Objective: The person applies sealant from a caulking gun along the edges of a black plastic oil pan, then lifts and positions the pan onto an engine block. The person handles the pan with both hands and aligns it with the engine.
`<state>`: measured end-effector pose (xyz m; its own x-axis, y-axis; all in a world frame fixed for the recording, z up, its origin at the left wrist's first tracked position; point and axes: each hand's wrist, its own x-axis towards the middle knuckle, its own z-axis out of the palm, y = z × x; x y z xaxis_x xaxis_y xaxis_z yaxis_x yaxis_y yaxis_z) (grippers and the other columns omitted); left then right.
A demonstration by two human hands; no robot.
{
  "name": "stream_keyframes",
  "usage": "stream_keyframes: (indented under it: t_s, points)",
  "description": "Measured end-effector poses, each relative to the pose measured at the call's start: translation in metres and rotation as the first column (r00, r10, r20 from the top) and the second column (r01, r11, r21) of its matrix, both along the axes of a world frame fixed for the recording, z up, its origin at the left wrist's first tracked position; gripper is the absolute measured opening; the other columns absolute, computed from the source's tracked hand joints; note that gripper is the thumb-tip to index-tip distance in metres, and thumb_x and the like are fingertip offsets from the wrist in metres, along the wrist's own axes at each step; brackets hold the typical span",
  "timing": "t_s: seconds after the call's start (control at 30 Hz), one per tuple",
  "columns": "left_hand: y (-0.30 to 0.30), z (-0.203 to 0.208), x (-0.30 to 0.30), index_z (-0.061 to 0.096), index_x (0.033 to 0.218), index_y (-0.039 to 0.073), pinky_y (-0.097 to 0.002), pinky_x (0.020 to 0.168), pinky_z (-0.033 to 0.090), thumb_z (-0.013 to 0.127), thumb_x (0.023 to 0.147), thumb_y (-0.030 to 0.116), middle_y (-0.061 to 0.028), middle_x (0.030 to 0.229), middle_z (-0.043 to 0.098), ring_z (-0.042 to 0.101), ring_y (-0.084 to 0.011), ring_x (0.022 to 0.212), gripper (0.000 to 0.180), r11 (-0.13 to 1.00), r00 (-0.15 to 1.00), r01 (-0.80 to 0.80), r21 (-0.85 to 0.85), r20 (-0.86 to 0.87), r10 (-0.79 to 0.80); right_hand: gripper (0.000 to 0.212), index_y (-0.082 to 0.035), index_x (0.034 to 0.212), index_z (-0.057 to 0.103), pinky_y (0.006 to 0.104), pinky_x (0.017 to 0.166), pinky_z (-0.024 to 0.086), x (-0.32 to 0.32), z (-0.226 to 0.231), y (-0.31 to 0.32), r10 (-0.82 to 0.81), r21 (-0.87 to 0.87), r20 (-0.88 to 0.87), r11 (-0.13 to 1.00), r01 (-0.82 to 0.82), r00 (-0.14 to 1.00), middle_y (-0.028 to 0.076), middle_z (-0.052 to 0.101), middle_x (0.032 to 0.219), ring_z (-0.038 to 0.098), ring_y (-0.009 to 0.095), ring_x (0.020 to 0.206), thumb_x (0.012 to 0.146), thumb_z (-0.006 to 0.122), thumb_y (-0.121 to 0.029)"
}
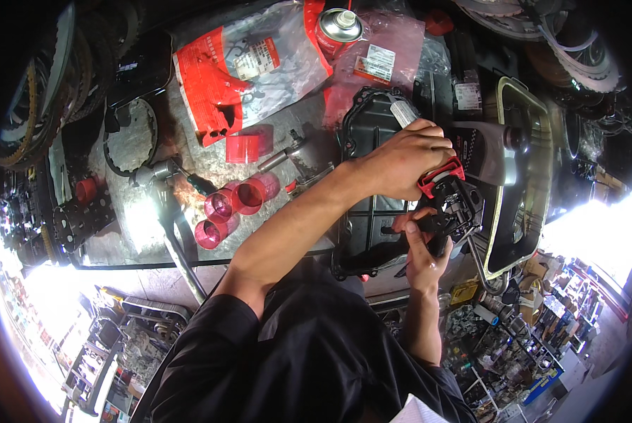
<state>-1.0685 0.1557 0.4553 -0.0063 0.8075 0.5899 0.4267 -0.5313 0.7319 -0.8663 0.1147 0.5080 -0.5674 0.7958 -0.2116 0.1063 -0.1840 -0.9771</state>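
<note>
Left hand (413,161) on slantwise red part (442,174)

Bare bench (127,217) left of the red cups (248,196), but grey bottle (494,158) and rimmed pan (519,227) right of the hands (411,161)

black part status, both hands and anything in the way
Left hand curled at red piece, grip hidden. Right hand gripping black part. Black pan beneath; grey bottle close by.
</note>
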Motion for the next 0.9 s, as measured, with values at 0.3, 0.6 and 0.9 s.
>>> stream_keyframes:
  t_s: [0.3,0.6,0.9]
  points:
    - [-0.004,0.002,-0.004,0.070,0.103,-0.005,-0.0446,0.112,0.039,0.080,0.053,0.011,-0.0180,0.123,0.067,0.057,-0.0344,0.122,0.054,0.999,1.000,-0.003,-0.039,-0.021,0.002,0.011,0.001,0.108,0.056,0.0354,0.084,0.051,-0.002,0.001,0.000,0.009,-0.020,0.001,1.000,-0.009,1.000,0.011,0.064,0.093,0.061,0.019,0.089,0.099,0.060,0.006]
    - [-0.008,0.002,-0.008,0.068,0.106,-0.006,-0.0452,0.113,0.039,0.079,0.049,0.010,-0.0192,0.125,0.067,0.056,-0.0354,0.124,0.060,0.998,0.999,-0.009,-0.061,-0.039,0.006,0.010,0.001,0.105,0.057,0.0364,0.082,0.052,-0.004,0.001,0.000,0.001,-0.043,-0.013,0.999,-0.001,1.000,0.011,0.064,0.092,0.063,0.021,0.086,0.097,0.062,0.007]
    - [-0.011,0.003,-0.008,0.068,0.108,-0.007,-0.0449,0.114,0.038,0.080,0.048,0.011,-0.0189,0.126,0.067,0.057,-0.0350,0.125,0.065,0.997,0.999,-0.022,-0.077,-0.038,0.019,0.012,0.001,0.105,0.057,0.0364,0.081,0.052,-0.006,0.008,-0.002,-0.007,-0.078,0.024,0.997,0.009,1.000,0.011,0.063,0.092,0.063,0.021,0.086,0.096,0.063,0.008]
